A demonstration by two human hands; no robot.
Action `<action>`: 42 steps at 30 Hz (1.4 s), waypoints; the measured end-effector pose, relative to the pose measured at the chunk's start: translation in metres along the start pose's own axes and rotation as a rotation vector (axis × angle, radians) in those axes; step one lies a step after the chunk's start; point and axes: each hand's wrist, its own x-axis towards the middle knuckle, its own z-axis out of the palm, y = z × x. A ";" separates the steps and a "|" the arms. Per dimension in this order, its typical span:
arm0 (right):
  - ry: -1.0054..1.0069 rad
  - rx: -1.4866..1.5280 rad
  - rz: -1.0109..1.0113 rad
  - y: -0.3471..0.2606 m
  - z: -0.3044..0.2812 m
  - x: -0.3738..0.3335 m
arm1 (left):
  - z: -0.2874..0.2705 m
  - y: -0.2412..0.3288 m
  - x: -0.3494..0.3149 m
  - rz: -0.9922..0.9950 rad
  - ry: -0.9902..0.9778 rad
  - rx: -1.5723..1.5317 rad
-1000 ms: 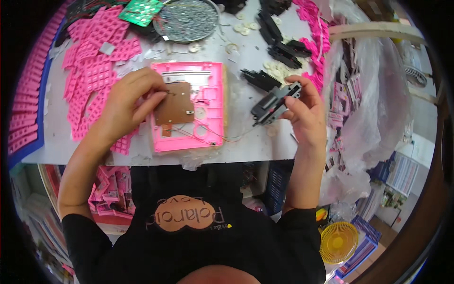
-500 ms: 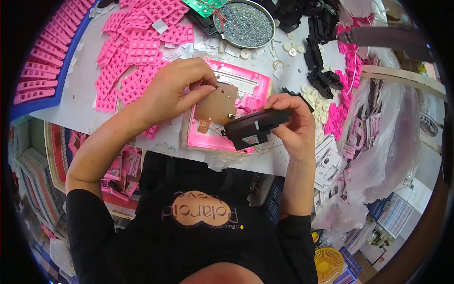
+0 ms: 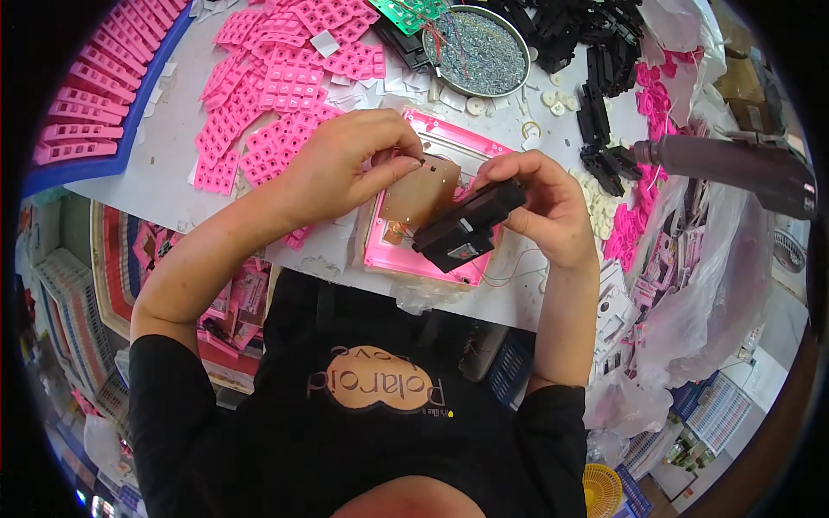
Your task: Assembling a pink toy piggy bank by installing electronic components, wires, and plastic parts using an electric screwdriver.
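Over the middle of the table my left hand [image 3: 358, 160] pinches the upper edge of a brown circuit board [image 3: 420, 197] between thumb and fingers. The board is tilted above an open pink plastic casing [image 3: 404, 261], which lies on a clear plastic bag. My right hand [image 3: 553, 207] grips a blocky black plastic part [image 3: 462, 231] by its far end, with the thumb below. Its near end overlaps the board's lower corner, and I cannot tell whether they touch. Thin wires show by the casing, but their ends are hidden.
Pink keypads [image 3: 289, 82] are heaped beyond my left hand. A round dish of screws [image 3: 479, 56] and a green circuit board [image 3: 414, 13] stand farther back. Black parts [image 3: 596, 108] lie at right, near a dark cylindrical tool [image 3: 725, 168]. A blue tray [image 3: 129, 160] holds pink pieces.
The whole view has shifted, so the table appears farther right. My right hand has turned the black part to a steeper slant. My left hand keeps its pinch on the board.
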 end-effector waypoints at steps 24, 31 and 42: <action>0.613 -0.993 -0.143 0.032 0.092 0.018 | 0.003 0.004 -0.001 -0.093 0.029 -0.106; 0.490 -0.656 -0.258 0.030 0.067 -0.007 | 0.003 0.004 -0.004 -0.121 0.059 -0.176; 0.154 -0.703 -0.258 0.020 0.041 -0.018 | 0.000 -0.002 -0.008 -0.155 0.007 -0.133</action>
